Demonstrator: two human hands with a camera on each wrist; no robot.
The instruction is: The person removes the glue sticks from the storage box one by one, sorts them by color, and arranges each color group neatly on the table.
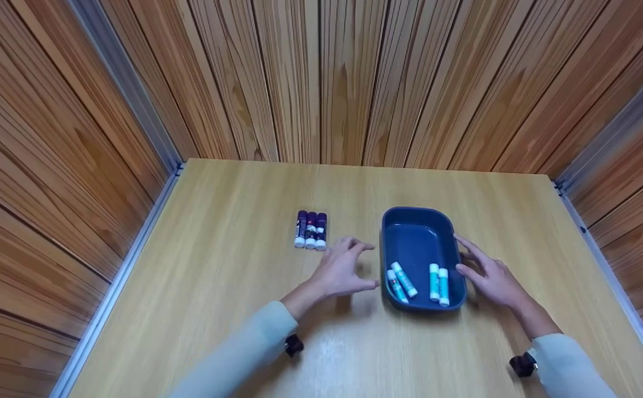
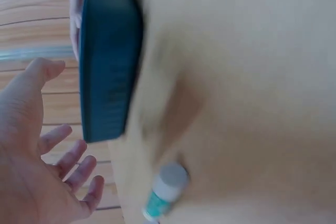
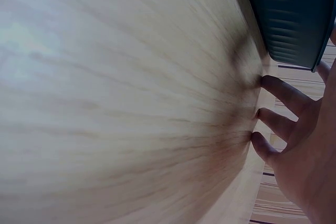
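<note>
A dark blue tray (image 1: 416,235) sits right of the table's middle, with several teal glue sticks (image 1: 439,283) lying at its near end. Three purple glue sticks (image 1: 310,229) lie side by side to its left. My left hand (image 1: 343,266) hovers with fingers spread between the purple sticks and the tray, holding nothing. My right hand (image 1: 486,273) lies open along the tray's right side. In the right wrist view its fingertips (image 3: 273,116) rest on the table just beside the tray (image 3: 294,19). The left wrist view shows the open palm (image 2: 31,150), the tray (image 2: 107,61) and one white-capped stick (image 2: 165,187).
The light wooden table (image 1: 233,309) is boxed in by wood-panelled walls (image 1: 321,77) at the back and on both sides, with metal strips (image 1: 116,287) along the left and right edges. Bare tabletop lies at the left and in front of the hands.
</note>
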